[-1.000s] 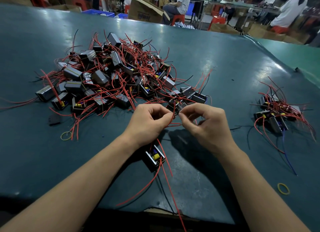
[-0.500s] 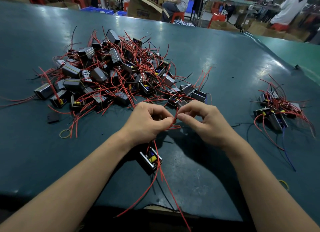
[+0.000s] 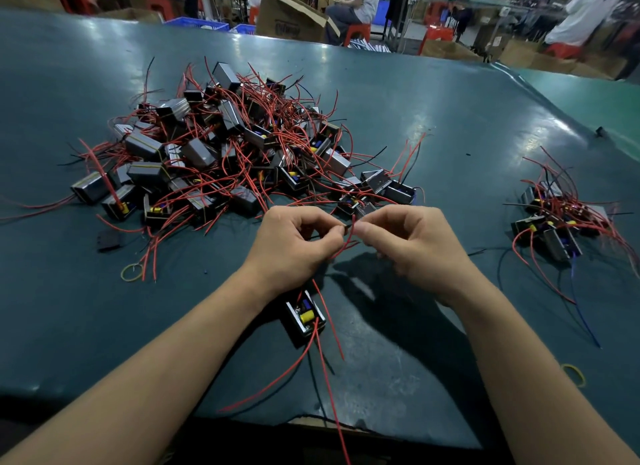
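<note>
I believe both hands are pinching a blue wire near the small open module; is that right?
Not quite: the head view shows the wire is red, not blue. The left hand and right hand do pinch it, near the module.

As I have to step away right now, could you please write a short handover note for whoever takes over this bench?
Left hand: pinches the red wires of the unit in work.
Right hand: pinches the same wires, fingertips close to the left hand's.
Black module: lies open side up on the green table under the left wrist; its wires run up to the hands and off the near edge.
Done: probably the small pile at the right.
Left: finish this module's wires, then likely work through the large pile beyond the hands.
</note>
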A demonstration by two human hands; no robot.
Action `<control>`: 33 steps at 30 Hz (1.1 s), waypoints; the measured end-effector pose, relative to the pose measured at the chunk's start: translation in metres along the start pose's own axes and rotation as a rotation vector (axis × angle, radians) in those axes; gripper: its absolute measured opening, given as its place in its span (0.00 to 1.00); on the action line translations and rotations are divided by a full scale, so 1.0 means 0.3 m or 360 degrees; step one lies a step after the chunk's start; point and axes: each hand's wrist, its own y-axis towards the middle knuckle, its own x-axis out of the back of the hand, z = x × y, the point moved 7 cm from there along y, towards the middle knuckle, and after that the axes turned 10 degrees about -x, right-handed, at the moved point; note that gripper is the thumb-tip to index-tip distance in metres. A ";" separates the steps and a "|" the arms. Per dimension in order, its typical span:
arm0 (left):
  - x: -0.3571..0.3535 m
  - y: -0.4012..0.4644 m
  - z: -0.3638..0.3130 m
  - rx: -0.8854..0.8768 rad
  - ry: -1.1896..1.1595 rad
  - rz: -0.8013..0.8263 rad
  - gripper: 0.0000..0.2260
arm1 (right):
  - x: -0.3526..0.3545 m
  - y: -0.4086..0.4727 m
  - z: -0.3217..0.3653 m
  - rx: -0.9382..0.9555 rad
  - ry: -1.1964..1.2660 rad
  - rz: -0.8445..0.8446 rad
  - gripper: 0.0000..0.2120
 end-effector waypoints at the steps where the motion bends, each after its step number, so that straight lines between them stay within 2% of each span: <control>1: 0.001 0.001 0.003 0.0012 -0.0018 -0.0008 0.08 | 0.019 -0.007 0.016 0.0144 -0.0130 -0.0039 0.07; 4: -0.004 0.002 0.009 0.0041 -0.0054 0.0017 0.07 | 0.044 -0.022 0.062 0.0545 -0.0517 -0.0234 0.14; 8: -0.015 0.001 0.009 0.0042 -0.0112 0.0088 0.12 | 0.017 -0.033 0.086 0.0860 -0.0718 -0.0290 0.09; 13: -0.022 -0.003 -0.001 0.0018 -0.0165 0.0118 0.10 | 0.005 -0.025 0.080 0.0831 -0.0797 -0.0223 0.05; 15: -0.023 -0.005 -0.006 0.0001 -0.0160 0.0120 0.09 | -0.009 -0.027 0.079 0.0741 -0.0691 -0.0118 0.06; 17: -0.023 -0.005 -0.007 -0.0021 -0.0143 0.0126 0.08 | -0.011 -0.017 0.058 0.0474 -0.0505 0.0001 0.06; 19: -0.023 -0.003 -0.012 -0.0077 -0.0109 0.0135 0.05 | -0.016 -0.005 0.030 0.0094 -0.0215 0.0118 0.09; 22: -0.021 -0.004 -0.037 -0.0289 0.0027 0.0087 0.02 | -0.044 0.006 -0.050 -0.0689 0.0513 0.0223 0.18; 24: -0.025 -0.007 -0.060 -0.0452 0.0160 0.0033 0.03 | -0.088 -0.016 -0.080 -0.1148 0.0947 0.0398 0.17; 25: -0.027 -0.007 -0.069 -0.0511 0.0219 0.0011 0.03 | -0.102 -0.022 -0.079 -0.1234 0.1087 0.0453 0.14; 27: -0.029 -0.001 -0.059 -0.0488 0.0233 -0.0010 0.04 | -0.097 -0.014 -0.079 -0.1195 0.1125 0.0411 0.12; 29: -0.018 0.014 -0.015 -0.0243 0.0050 -0.0042 0.06 | -0.052 0.001 -0.078 -0.0990 0.0927 0.0180 0.13; 31: 0.004 0.024 0.035 0.0045 -0.0228 -0.0193 0.07 | 0.000 0.005 -0.055 -0.0744 0.0820 -0.0029 0.14; 33: 0.036 0.028 0.067 0.0206 -0.0424 -0.0420 0.08 | 0.033 -0.003 -0.019 -0.0590 0.0832 -0.0073 0.15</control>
